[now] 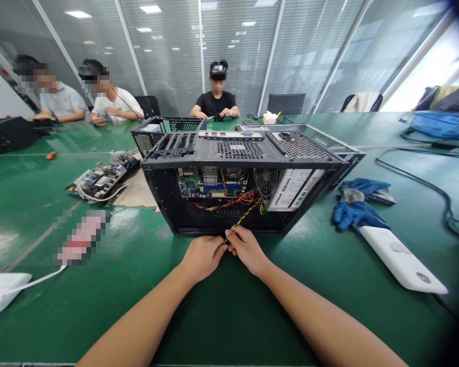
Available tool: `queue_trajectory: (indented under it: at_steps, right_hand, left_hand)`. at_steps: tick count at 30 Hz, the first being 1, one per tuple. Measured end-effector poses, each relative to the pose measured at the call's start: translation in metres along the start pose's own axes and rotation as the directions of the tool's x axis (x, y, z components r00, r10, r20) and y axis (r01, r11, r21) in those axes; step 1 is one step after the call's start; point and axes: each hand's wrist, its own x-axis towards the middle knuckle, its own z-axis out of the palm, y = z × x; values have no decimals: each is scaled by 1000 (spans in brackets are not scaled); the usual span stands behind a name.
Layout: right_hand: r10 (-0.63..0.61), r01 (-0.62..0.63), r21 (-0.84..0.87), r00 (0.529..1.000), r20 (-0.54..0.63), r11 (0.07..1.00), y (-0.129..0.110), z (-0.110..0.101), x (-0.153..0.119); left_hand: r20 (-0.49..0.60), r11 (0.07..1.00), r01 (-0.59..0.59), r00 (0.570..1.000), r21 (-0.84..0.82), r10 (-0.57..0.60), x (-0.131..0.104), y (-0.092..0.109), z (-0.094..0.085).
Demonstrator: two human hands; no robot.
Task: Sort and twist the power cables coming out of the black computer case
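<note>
An open black computer case (164, 204) lies before me with its interior facing my hands. Inside, a green motherboard (191, 183) sits at the left and a power supply (290, 191) with a fan at the right. From the power supply a twisted yellow-and-black cable (246, 216) runs out over the case's near edge. My right hand (248, 248) pinches this cable just outside the case. Close beside it, my left hand (204, 255) has its fingers closed on the cable's lower end, which the fingertips hide. Red and multicoloured wires (229, 201) trail across the case floor.
Left of the case lies a loose circuit board (99, 178) on brown cardboard (139, 191). Blue gloves (357, 209) and a white power bank (401, 260) are at the right. A black cable (424, 158) curves nearby. Several people sit across the green table (80, 300).
</note>
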Motion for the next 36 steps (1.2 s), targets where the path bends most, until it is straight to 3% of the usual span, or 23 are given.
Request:
queue_trajectory:
  at_steps: [10, 23, 29, 36]
  right_hand:
    - [-3, 3, -6, 1000, 10, 1000, -2, 0, 0]
    - [6, -6, -9, 1000, 13, 1000, 0, 0, 0]
    - [3, -3, -5, 1000, 3, 1000, 2, 0, 1]
    - [-1, 1, -1, 1000, 10, 1000, -1, 0, 0]
  left_hand:
    - [20, 999, 10, 1000, -35, -9, 0, 2, -1]
    - [26, 995, 47, 998, 85, -49, 1, -4, 2]
    - [-46, 997, -6, 999, 80, 9, 0, -4, 1]
    - [-184, 999, 30, 982, -32, -36, -1, -2, 0]
